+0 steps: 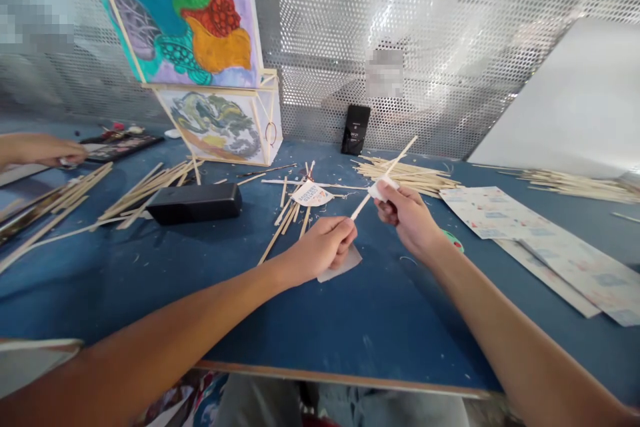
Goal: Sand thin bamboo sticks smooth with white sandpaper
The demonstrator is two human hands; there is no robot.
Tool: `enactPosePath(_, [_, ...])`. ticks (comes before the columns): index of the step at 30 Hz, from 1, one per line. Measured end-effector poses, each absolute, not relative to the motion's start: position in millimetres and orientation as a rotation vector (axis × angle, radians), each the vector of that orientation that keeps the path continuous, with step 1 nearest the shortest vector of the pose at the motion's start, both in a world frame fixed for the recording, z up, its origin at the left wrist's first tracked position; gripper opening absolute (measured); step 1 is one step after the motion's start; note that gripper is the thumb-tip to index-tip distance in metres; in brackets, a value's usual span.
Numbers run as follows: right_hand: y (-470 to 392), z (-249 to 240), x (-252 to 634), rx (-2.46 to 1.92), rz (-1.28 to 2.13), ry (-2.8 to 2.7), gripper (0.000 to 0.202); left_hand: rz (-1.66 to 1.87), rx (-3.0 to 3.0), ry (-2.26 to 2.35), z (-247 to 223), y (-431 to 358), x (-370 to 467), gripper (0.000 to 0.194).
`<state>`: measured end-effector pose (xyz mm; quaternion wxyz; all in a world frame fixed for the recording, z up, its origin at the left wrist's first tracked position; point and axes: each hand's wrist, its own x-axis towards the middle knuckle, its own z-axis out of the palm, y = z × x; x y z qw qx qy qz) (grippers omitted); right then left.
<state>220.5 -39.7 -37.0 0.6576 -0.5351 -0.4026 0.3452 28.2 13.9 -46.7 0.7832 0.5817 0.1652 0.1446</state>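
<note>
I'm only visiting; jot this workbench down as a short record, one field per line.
Left hand: grips the near part of a thin stick
Right hand: pinches white material against that stick
Surface: blue tabletop
Behind right hand: pile of sticks
Left of the hands: black box
Back: black phone, standing before perforated metal wall
Right side: patterned paper sheets

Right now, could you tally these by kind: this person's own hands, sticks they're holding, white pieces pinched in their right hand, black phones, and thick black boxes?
Own hands, left hand and right hand: 2
Held stick: 1
White piece: 1
Black phone: 1
Thick black box: 1
Total: 6
</note>
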Motion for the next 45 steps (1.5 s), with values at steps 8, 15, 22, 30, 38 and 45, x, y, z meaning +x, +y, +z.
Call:
enactPosePath(8, [-44, -36, 216, -1.242, 0.775, -0.982, 0.053, 0.368, 1.271, 0.382, -49, 14, 29, 0.033])
enactPosePath(15, [-38, -46, 222, -1.225, 0.886, -1.085, 0.053, 0.393, 1.145, 0.315, -50, 20, 31, 0.039])
enactPosePath(22, [-37, -47, 227, -1.188, 0.891, -1.053, 0.054, 0.307, 1.052, 0.243, -49, 28, 27, 0.039])
enactPosePath(30, [-39, -44, 228, -1.139, 0.843, -1.012, 0.056, 0.209, 0.964, 0.222, -40, 28, 21, 0.042])
enactPosePath(38, [-40, -34, 226, -1.086, 0.756, -0.958, 0.061, 0.23, 1.088, 0.273, -23, 18, 20, 0.039])
enactPosePath(45, [-41, -27, 229, -1.119, 0.701, -0.956, 0.058, 0.448, 1.535, 0.416, -24, 9, 16, 0.037])
